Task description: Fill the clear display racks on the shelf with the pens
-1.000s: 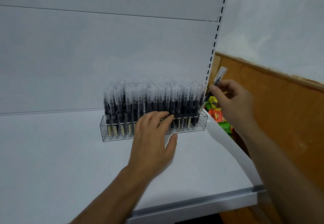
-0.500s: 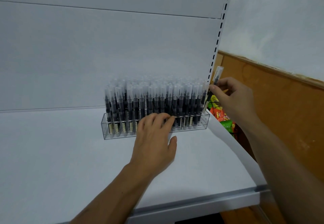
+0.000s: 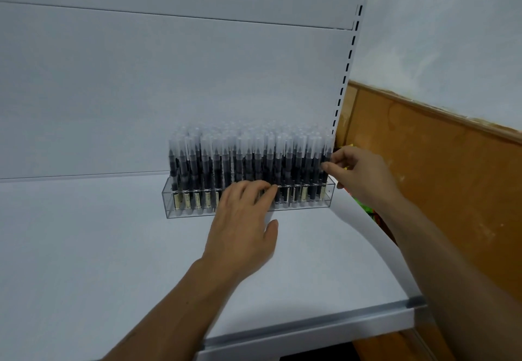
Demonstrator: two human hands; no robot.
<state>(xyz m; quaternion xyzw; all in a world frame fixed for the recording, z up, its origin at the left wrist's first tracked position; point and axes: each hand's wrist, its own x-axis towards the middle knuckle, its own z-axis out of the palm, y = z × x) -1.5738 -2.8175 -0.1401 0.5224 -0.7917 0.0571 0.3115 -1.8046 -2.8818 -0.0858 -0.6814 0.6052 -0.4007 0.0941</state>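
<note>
Since every slot I can see in the clear rack, centre of the frame on the white shelf, is packed with pens, this rack looks all but full; no other rack shows. My left hand lies flat, fingers straight against its front wall. My right hand pinches the end pen, which was raised and tilted a second ago and now stands upright at the rack's right end.

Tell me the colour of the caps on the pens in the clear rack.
The pen caps are frosted, translucent white, above black barrels; the head view shows this.
</note>
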